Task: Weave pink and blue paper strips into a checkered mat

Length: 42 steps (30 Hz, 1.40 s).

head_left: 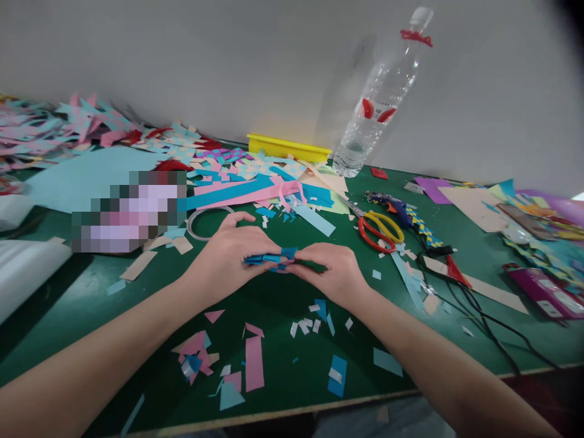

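Both hands meet above the middle of the green table (274, 322). My left hand (235, 249) is closed round a folded blue paper strip (264, 259), whose layers show between thumb and fingers. At the strip's right end, my right hand (335, 267) pinches it with thumb and forefinger. The rest of the strip is hidden inside the left hand. Below the hands lie a pink paper piece (254, 363), a blue paper piece (337, 376) and several small white scraps (305, 328).
Scissors (378, 230) with red and yellow handles lie right of my hands, near a glue gun (395, 207) and black cables (479, 313). A water bottle (381, 97) leans against the wall. Behind stand a yellow tray (287, 148) and heaped paper strips (82, 121). A tape roll (194, 225) lies left.
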Each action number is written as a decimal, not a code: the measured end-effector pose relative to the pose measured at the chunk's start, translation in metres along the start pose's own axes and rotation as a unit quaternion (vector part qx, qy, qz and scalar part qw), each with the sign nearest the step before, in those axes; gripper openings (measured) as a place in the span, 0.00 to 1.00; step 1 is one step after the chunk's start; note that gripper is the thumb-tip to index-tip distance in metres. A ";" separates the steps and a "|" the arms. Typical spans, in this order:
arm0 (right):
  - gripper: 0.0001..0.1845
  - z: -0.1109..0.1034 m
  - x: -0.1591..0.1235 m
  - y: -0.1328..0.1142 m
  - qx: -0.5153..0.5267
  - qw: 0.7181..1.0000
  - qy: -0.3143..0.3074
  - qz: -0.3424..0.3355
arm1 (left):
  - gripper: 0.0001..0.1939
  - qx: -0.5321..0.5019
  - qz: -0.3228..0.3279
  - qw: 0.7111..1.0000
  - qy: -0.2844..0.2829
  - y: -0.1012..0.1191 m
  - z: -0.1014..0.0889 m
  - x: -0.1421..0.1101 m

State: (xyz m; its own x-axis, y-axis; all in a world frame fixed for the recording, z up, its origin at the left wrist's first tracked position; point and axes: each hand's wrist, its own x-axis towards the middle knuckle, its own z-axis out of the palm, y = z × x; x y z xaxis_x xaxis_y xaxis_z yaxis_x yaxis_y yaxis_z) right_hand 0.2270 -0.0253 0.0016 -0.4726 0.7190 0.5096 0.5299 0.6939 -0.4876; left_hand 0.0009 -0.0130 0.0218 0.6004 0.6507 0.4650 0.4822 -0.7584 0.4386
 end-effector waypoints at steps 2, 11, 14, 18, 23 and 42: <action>0.05 -0.002 0.000 -0.001 0.019 0.999 0.023 0.024 | 0.06 0.006 -0.008 1.000 0.014 0.001 -0.001 0.001; 0.04 -0.002 0.000 -0.001 0.053 0.998 0.038 0.010 | 0.07 0.002 0.016 1.000 0.027 -0.001 0.001 -0.002; 0.05 -0.001 0.000 0.000 0.029 0.999 0.039 -0.019 | 0.07 0.004 0.017 1.000 0.025 -0.002 0.002 -0.002; 0.07 0.001 0.000 0.000 -0.007 0.997 0.047 -0.057 | 0.09 0.003 0.011 1.000 0.007 -0.002 0.003 -0.001; 0.08 0.002 -0.001 -0.001 -0.016 0.997 0.033 -0.065 | 0.09 -0.010 0.008 1.000 0.005 0.000 0.002 -0.001; 0.06 -0.006 0.006 0.012 0.093 0.986 0.037 0.135 | 0.16 -0.108 -0.279 0.954 0.021 -0.019 -0.003 0.003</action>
State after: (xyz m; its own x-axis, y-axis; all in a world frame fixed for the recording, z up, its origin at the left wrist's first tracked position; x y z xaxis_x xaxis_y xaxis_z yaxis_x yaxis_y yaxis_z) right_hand 0.2348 -0.0128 0.0028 -0.2764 0.8779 0.3909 0.4880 0.4786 -0.7299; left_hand -0.0087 0.0038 0.0168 0.2611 0.9549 0.1414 0.5738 -0.2714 0.7728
